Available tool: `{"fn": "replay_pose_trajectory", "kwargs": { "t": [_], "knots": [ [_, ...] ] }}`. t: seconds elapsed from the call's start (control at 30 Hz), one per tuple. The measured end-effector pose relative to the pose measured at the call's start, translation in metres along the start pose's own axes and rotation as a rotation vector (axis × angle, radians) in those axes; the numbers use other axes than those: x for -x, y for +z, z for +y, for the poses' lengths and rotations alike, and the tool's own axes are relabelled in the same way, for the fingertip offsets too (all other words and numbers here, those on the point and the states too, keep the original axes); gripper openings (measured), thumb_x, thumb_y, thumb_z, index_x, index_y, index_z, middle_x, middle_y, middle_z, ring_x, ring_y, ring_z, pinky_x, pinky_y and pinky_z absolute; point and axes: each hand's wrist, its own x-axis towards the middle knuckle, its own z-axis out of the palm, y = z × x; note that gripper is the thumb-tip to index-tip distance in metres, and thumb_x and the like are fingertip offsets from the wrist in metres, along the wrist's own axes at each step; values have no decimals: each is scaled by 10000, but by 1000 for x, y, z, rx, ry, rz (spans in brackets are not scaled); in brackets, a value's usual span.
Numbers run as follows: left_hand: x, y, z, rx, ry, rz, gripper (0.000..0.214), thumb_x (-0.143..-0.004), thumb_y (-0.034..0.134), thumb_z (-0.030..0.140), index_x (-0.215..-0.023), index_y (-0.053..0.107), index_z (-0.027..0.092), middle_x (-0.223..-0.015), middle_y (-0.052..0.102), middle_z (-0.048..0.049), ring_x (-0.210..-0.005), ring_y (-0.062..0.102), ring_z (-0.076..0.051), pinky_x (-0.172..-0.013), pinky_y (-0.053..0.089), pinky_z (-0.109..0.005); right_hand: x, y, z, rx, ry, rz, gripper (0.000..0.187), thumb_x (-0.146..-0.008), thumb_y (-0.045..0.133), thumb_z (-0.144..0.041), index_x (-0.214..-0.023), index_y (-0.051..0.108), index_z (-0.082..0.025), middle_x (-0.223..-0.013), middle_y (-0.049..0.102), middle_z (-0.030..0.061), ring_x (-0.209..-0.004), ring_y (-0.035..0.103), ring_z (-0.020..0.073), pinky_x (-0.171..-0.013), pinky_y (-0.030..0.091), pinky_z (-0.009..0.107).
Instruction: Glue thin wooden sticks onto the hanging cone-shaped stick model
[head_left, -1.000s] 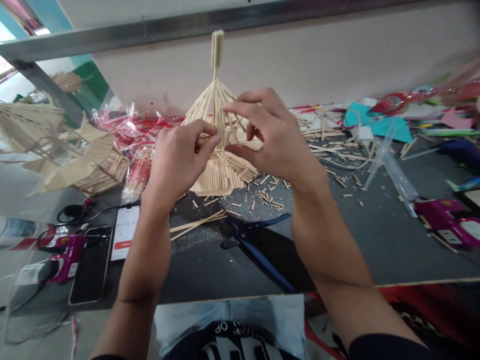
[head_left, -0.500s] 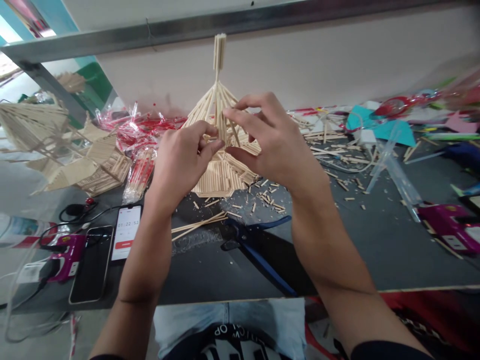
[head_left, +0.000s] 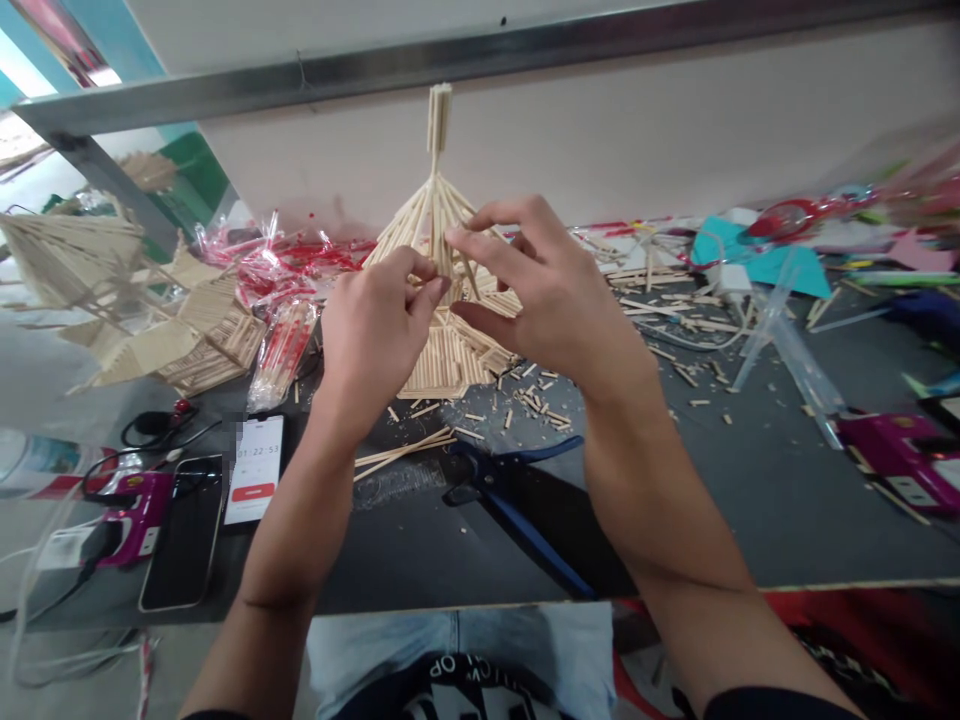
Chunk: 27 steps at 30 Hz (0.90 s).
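Note:
A model of thin wooden sticks (head_left: pixel 442 375) stands on the dark table, its cone-shaped roof rising to a bundled spire (head_left: pixel 439 120). At the roof's front left, my left hand (head_left: pixel 379 325) is closed in a pinch, thumb against index finger. Whatever small piece lies between those fingertips is hidden. On the other side, my right hand (head_left: pixel 551 290) has its thumb and fingers apart, and the index fingertip rests at the roof sticks. Blue-handled cutters (head_left: pixel 517 505) lie below the hands, beside a few long loose sticks (head_left: pixel 401 452).
Stick offcuts (head_left: pixel 540 400) litter the table right of the model. Another stick model (head_left: pixel 180 320) stands at the left, near packaged sticks (head_left: pixel 285 350). Two phones, one a running timer (head_left: pixel 253 465), lie front left near a purple socket block (head_left: pixel 142 515). A metal rail (head_left: pixel 360 75) crosses behind.
The whole view has shifted slightly, so the model sits a little lower. My left hand has moved slightly rightward and still pinches; my right hand keeps nearly the same pose.

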Motion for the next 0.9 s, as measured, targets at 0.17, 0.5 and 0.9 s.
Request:
{"fn": "replay_pose_trajectory", "kwargs": {
  "t": [0.17, 0.5, 0.9],
  "knots": [
    [1, 0, 3, -3, -50, -1, 122, -916, 640, 276, -950, 728, 199, -724, 751, -21, -660, 663, -159, -728, 479, -335, 0, 3, 4, -29, -23, 5, 523, -968, 582, -469, -1454, 492, -300, -1397, 531, 130, -942, 632, 240, -782, 584, 433],
    [0, -4, -4, 50, 19, -28, 161, -898, 643, 264, -982, 760, 190, -713, 755, -17, -651, 655, -150, -687, 472, -313, 0, 8, 6, -158, 31, 50, 580, -941, 620, -491, -1482, 467, -351, -1392, 514, 116, -845, 636, 210, -764, 605, 459],
    [-2, -12, -8, 96, 69, -97, 208, -931, 610, 269, -1022, 780, 193, -709, 733, -19, -607, 602, -128, -598, 429, -275, 2, 5, -11, -58, 90, 53, 350, -954, 620, -472, -1270, 664, -328, -1359, 571, 94, -807, 568, 174, -762, 555, 401]
  ]
}}
